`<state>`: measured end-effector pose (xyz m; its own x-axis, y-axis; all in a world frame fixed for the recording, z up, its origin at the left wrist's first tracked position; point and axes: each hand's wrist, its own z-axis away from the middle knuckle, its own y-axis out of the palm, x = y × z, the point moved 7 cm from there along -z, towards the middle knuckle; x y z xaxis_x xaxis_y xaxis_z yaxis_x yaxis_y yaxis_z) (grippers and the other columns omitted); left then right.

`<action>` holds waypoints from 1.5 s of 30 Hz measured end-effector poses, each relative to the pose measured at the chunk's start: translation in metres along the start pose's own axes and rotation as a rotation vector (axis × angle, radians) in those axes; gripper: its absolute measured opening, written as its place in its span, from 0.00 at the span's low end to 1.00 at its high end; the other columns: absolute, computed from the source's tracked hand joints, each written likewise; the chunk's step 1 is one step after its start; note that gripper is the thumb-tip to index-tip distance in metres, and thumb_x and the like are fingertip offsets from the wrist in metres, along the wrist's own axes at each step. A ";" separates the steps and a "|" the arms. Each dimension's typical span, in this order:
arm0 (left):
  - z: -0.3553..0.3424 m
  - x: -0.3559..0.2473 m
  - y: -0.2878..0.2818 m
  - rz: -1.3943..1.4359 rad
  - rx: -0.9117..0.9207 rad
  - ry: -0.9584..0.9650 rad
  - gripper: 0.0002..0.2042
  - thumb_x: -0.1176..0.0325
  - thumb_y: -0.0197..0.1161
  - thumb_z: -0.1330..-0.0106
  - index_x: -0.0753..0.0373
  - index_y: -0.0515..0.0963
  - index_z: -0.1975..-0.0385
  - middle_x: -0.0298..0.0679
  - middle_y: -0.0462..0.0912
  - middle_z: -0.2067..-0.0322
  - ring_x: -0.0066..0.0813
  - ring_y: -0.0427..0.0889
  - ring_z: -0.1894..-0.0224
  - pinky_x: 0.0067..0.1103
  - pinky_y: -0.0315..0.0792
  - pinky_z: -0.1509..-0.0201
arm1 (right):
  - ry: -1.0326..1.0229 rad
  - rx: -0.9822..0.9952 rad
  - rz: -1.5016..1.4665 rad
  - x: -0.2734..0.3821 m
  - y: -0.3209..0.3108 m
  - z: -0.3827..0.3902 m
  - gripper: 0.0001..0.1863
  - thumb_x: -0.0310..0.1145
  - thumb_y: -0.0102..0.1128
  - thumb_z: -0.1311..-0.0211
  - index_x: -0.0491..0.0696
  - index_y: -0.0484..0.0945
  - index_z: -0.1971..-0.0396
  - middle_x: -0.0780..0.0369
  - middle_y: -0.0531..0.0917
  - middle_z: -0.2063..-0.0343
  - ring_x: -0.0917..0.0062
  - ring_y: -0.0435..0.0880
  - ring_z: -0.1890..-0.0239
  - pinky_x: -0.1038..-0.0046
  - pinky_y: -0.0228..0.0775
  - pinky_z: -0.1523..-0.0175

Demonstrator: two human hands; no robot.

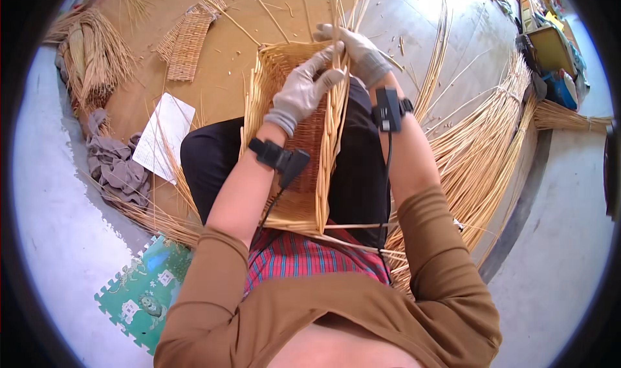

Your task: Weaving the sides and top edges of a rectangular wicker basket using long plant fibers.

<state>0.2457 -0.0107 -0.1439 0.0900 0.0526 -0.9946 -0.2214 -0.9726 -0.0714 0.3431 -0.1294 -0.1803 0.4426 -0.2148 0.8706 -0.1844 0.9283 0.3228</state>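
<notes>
The wicker basket (294, 141) lies on your lap, its long axis pointing away from you. Your left hand (303, 90) is nearer and pinches the far rim; your right hand (359, 52), just beyond, grips upright willow rods (349, 6).

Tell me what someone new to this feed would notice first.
First, the half-woven wicker basket lying on the person's lap at centre, with both gloved hands at its far rim: the left hand pressing the weave, the right hand gripping upright canes. Next, the big fan of loose canes spread over the floor on the right, and a small woven mat at upper left.
</notes>
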 end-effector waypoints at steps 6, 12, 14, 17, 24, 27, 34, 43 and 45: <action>0.056 -0.035 0.003 -0.377 0.063 -0.169 0.48 0.39 0.69 0.34 0.64 0.57 0.23 0.50 0.73 0.31 0.40 0.72 0.30 0.33 0.64 0.26 | -0.511 -0.352 1.143 0.027 -0.017 -0.001 0.15 0.43 0.51 0.31 0.54 0.85 0.60 0.49 0.87 0.65 0.49 0.87 0.58 0.56 0.80 0.51; 0.222 -0.052 0.052 -0.354 0.286 -0.286 0.34 0.57 0.68 0.34 0.68 0.67 0.32 0.52 0.82 0.43 0.43 0.80 0.39 0.32 0.70 0.31 | -0.400 -0.476 0.994 0.048 -0.022 0.038 0.18 0.43 0.48 0.30 0.49 0.84 0.59 0.44 0.85 0.57 0.46 0.85 0.52 0.53 0.77 0.44; 0.223 -0.056 0.036 -0.260 0.216 -0.298 0.27 0.66 0.64 0.36 0.68 0.72 0.37 0.49 0.84 0.47 0.38 0.83 0.44 0.30 0.74 0.35 | -0.349 -0.635 1.007 0.068 -0.030 0.066 0.24 0.47 0.47 0.30 0.44 0.85 0.57 0.42 0.84 0.52 0.46 0.84 0.48 0.53 0.75 0.41; 0.184 -0.140 0.000 -0.554 0.252 -0.023 0.21 0.69 0.62 0.42 0.67 0.78 0.48 0.55 0.86 0.59 0.53 0.87 0.54 0.34 0.79 0.46 | -0.189 -0.782 0.717 0.107 -0.101 0.128 0.29 0.52 0.50 0.34 0.39 0.86 0.56 0.39 0.84 0.52 0.48 0.85 0.48 0.58 0.76 0.43; 0.076 -0.153 -0.113 -0.598 0.270 -0.213 0.25 0.74 0.64 0.42 0.68 0.77 0.41 0.38 0.85 0.53 0.26 0.82 0.51 0.23 0.76 0.43 | -0.362 -0.463 -0.044 0.086 -0.105 0.208 0.17 0.45 0.63 0.35 0.44 0.83 0.63 0.62 0.82 0.67 0.75 0.81 0.66 0.70 0.74 0.60; 0.067 -0.138 -0.115 -0.899 0.161 -0.072 0.34 0.67 0.69 0.42 0.62 0.70 0.32 0.50 0.77 0.40 0.39 0.77 0.38 0.29 0.70 0.32 | -0.312 -0.518 -0.130 0.072 -0.114 0.181 0.13 0.42 0.65 0.33 0.47 0.81 0.60 0.64 0.81 0.68 0.77 0.81 0.68 0.74 0.74 0.64; 0.169 -0.075 -0.202 -1.126 0.103 -0.457 0.54 0.58 0.73 0.44 0.67 0.46 0.21 0.60 0.53 0.23 0.50 0.67 0.26 0.29 0.65 0.25 | -0.180 -0.527 0.036 0.080 -0.114 0.153 0.14 0.46 0.66 0.36 0.51 0.80 0.62 0.67 0.80 0.69 0.78 0.79 0.64 0.70 0.74 0.58; 0.259 -0.027 -0.299 -1.316 0.600 -0.656 0.51 0.40 0.73 0.46 0.55 0.59 0.24 0.54 0.80 0.39 0.51 0.80 0.37 0.34 0.72 0.33 | -0.230 -0.445 -0.028 0.073 -0.070 0.172 0.13 0.45 0.65 0.33 0.51 0.81 0.59 0.66 0.80 0.65 0.77 0.78 0.59 0.67 0.74 0.54; 0.230 -0.057 -0.246 -0.897 0.579 -0.780 0.54 0.43 0.77 0.43 0.53 0.51 0.21 0.56 0.81 0.47 0.45 0.83 0.44 0.34 0.78 0.41 | -0.260 -0.471 0.037 0.067 -0.064 0.187 0.13 0.45 0.65 0.33 0.51 0.82 0.60 0.67 0.80 0.64 0.77 0.78 0.59 0.68 0.74 0.54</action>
<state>0.0714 0.2780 -0.0868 -0.1142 0.9282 -0.3542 -0.7759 -0.3060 -0.5517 0.2202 -0.2597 -0.0735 0.2004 -0.1921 0.9607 0.2443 0.9594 0.1409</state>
